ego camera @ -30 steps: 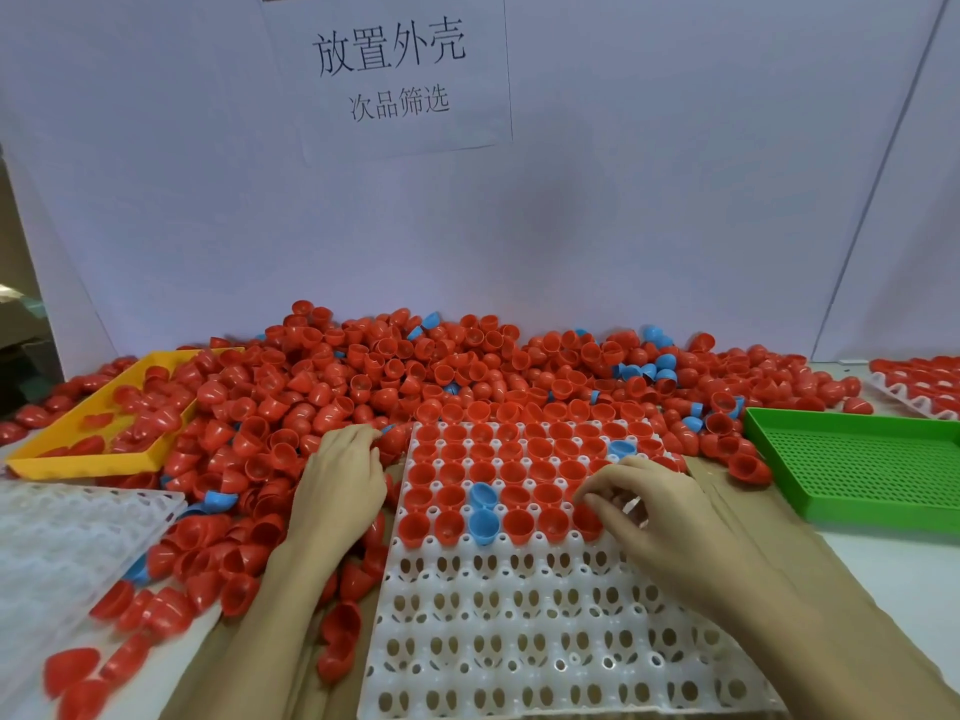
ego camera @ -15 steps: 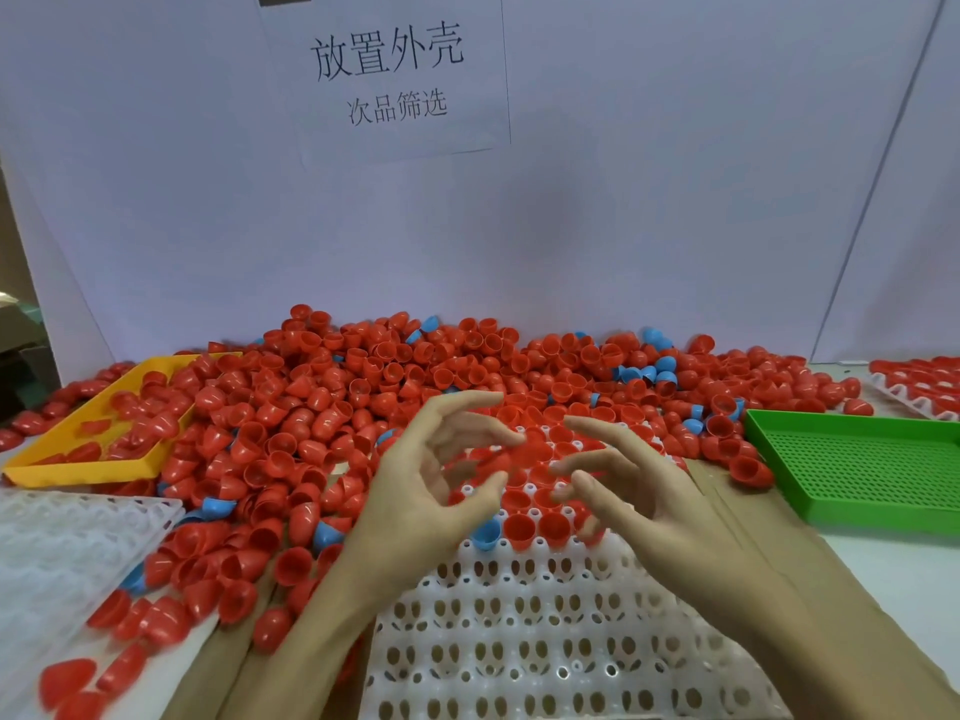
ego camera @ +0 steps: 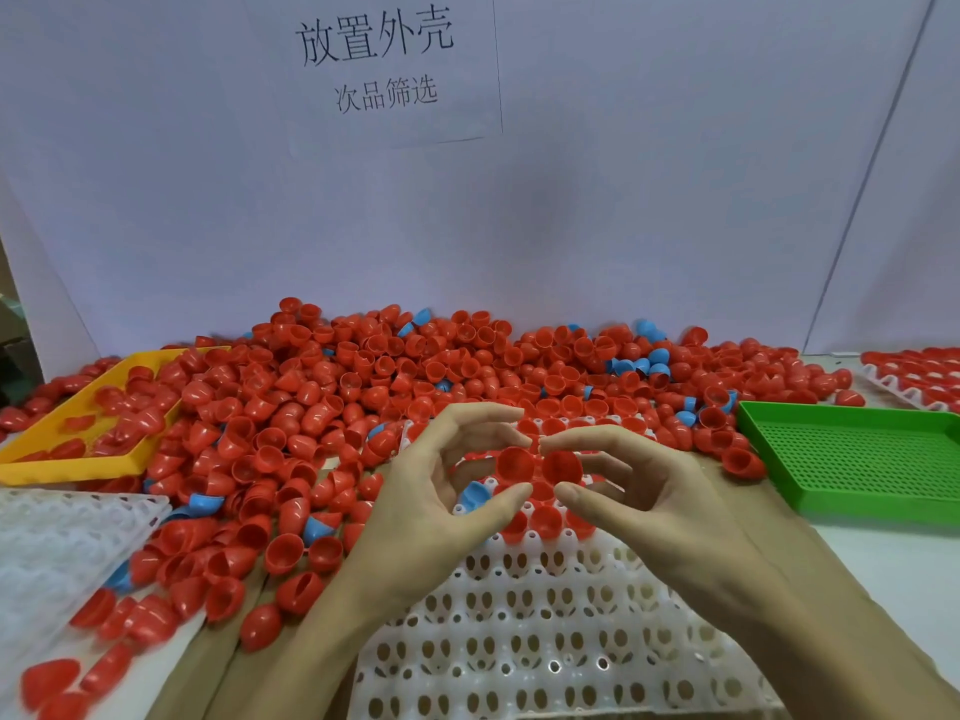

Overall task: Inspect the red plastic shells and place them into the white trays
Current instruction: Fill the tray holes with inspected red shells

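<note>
My left hand [ego camera: 431,491] pinches a red shell [ego camera: 514,464] between thumb and forefinger, open side toward me. My right hand [ego camera: 644,491] pinches a second red shell [ego camera: 562,467] right beside it. Both are raised above the white tray [ego camera: 524,636] at the front centre. The tray's far rows hold red shells and a blue one [ego camera: 474,497]; its near rows show bare holes. A large heap of red shells [ego camera: 363,387] with a few blue ones covers the table behind and to the left.
A yellow tray [ego camera: 78,449] with red shells sits at the left, a green perforated tray [ego camera: 857,459] at the right. Another white tray [ego camera: 57,553] lies front left, and a filled white tray [ego camera: 914,376] at far right. A white backboard with a paper sign stands behind.
A second ago both hands lay low, the left on the heap, the right on the tray's shells. They rose and came together, each now holding a red shell.
</note>
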### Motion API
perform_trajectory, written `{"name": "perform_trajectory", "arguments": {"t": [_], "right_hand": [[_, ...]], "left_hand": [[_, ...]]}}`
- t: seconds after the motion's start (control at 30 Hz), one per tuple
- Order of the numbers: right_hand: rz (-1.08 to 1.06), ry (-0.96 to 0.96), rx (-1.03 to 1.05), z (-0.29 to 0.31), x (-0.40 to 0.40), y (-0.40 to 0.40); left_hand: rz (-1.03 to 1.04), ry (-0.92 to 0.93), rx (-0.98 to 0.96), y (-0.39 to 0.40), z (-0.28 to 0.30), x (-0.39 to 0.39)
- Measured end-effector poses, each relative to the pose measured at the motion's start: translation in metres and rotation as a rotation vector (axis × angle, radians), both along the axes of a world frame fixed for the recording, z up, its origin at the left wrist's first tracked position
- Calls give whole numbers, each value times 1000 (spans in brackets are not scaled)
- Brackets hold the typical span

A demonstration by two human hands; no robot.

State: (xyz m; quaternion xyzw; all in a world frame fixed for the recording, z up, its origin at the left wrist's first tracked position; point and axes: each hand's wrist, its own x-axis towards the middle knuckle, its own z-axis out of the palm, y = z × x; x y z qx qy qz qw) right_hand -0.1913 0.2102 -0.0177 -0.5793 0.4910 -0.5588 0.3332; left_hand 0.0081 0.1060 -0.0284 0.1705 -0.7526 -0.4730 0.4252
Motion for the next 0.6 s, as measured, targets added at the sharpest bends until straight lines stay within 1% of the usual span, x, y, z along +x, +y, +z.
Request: {"name": "perform_trajectory", "arguments": {"t": [0.13, 0.33, 0.6], "right_hand": [[-2, 28, 8, 3, -2, 2], [40, -1, 49, 6, -2, 3], [30, -2, 25, 3, -2, 2]], "left_hand": [[-16, 17, -20, 2, 1, -1], [-31, 52, 50, 2, 4, 0], [-33, 73, 6, 3, 6, -1]]}}
